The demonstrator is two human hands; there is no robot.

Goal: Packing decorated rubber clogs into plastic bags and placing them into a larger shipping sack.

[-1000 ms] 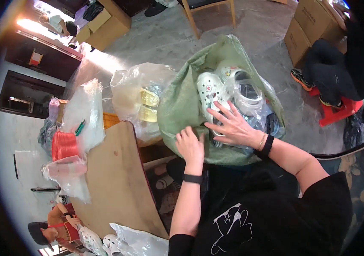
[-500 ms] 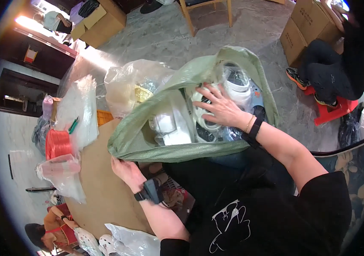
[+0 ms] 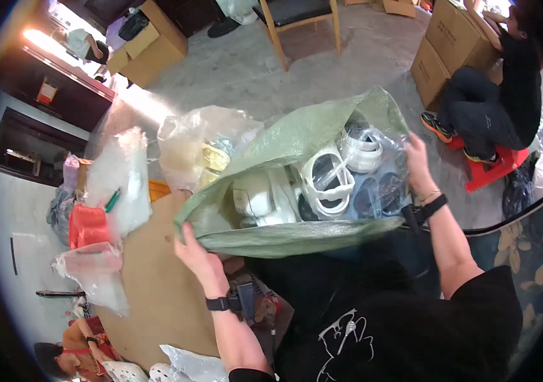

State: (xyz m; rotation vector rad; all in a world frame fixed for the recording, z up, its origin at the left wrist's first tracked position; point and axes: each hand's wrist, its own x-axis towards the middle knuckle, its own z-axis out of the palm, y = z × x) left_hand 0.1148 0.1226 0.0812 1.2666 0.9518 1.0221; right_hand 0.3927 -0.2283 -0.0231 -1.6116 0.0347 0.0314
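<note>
A green woven sack (image 3: 271,245) lies in front of me with its mouth spread wide. Inside are several pairs of footwear in clear plastic: white sandals with dark insoles (image 3: 345,191), another white pair (image 3: 363,157) farther back, and blue-grey ones (image 3: 386,184) at the right. White shoes in plastic (image 3: 252,200) fill the left part. My left hand (image 3: 198,254) pinches the sack's left corner, thumb over the rim. At the opposite end, my right hand (image 3: 419,167) is closed on the right rim, its fingertips partly hidden.
A brown board tabletop (image 3: 163,280) lies left, with red twine (image 3: 88,226), clear plastic bags (image 3: 118,181) and a green-handled tool (image 3: 113,200). A co-worker (image 3: 71,360) handles white clogs (image 3: 125,371) at lower left. Another person (image 3: 519,102) sits by cartons (image 3: 452,38) at right.
My right hand has come off the white sandals and moved right to the sack's rim. The sack has shifted slightly down and right, and my left hand's thumb now lies over its corner.
</note>
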